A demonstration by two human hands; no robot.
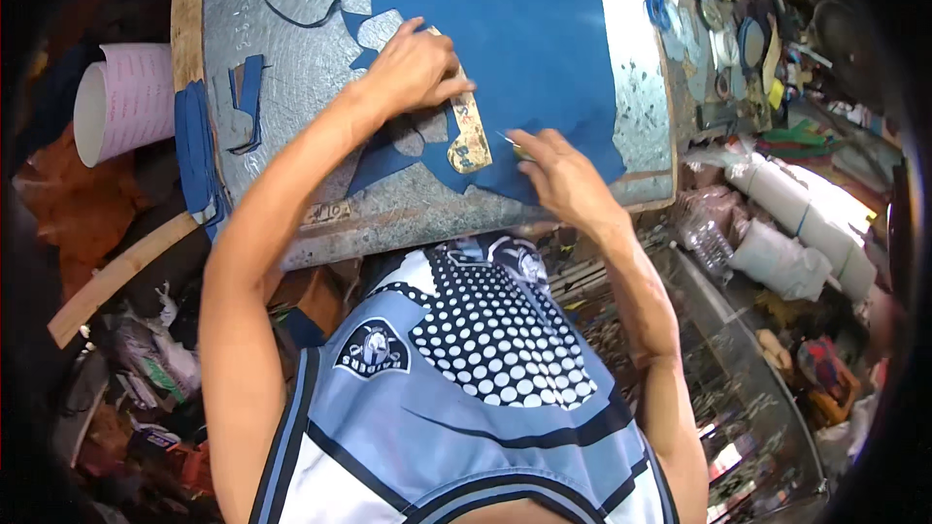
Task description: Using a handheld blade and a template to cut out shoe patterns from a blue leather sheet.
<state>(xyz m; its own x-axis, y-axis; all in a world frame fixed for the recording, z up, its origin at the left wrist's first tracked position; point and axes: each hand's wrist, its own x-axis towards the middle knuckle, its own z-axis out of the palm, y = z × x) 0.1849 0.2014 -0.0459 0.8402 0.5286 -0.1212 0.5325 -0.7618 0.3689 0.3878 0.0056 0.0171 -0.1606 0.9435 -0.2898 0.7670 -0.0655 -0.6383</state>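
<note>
My left hand presses down on a tan cutting template with handwritten marks, fingers bent over its upper part. The template lies on a blue sheet of leather-like material, whose left edge is cut into irregular shapes. Just right of the template's lower end, my right hand is closed around a small knife. Only its thin blade tip shows, pointing toward the template; the handle is mostly hidden in my fingers.
Under the sheet is a scratched metal-topped board. Narrow blue cut pieces lie on its left, and a stack of blue strips hangs at its left edge. A paper roll stands beyond. Templates and tools crowd the right; wrapped rolls lie lower right.
</note>
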